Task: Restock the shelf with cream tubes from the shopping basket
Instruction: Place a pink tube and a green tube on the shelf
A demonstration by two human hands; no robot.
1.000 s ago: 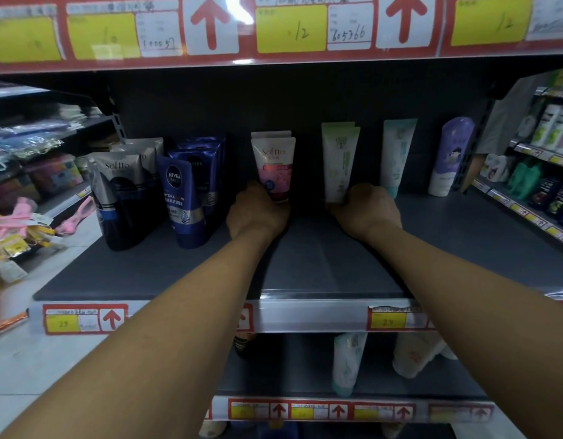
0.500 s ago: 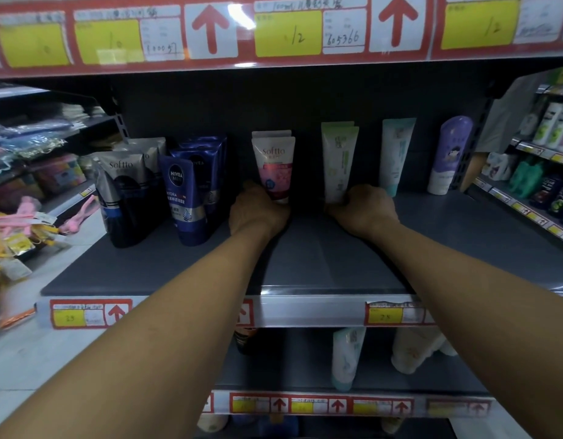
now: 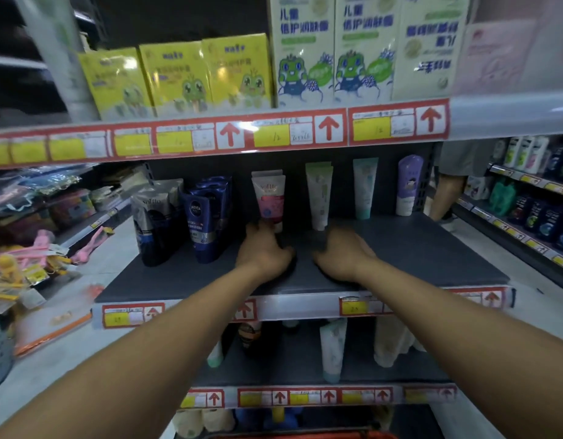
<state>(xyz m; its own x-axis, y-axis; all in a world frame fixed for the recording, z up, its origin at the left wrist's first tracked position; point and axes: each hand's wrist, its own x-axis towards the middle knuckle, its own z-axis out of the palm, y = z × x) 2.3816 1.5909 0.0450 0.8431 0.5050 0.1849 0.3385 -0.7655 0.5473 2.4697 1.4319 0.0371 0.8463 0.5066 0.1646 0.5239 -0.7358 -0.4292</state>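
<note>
A pink and white cream tube [image 3: 269, 198] stands upright at the back of the dark grey shelf [image 3: 416, 258]. A pale green tube [image 3: 319, 194] stands to its right. My left hand [image 3: 262, 253] hovers over the shelf just in front of the pink tube, fingers spread, holding nothing. In front of the green tube my right hand [image 3: 345, 255] is also empty, with fingers apart. Both hands are blurred. A red basket rim [image 3: 293, 435] shows at the bottom edge.
Dark blue tubes [image 3: 199, 221] and grey-black tubes [image 3: 153, 226] crowd the shelf's left. A teal tube [image 3: 364, 188] and a purple bottle [image 3: 408, 188] stand at the right. Yellow and green-white boxes [image 3: 229, 71] fill the shelf above. A person's legs [image 3: 448, 191] stand in the right aisle.
Both hands have let go of the pink and green tubes and drawn back toward me, fingers spreading. The view has tilted up, revealing the boxes on the upper shelf.
</note>
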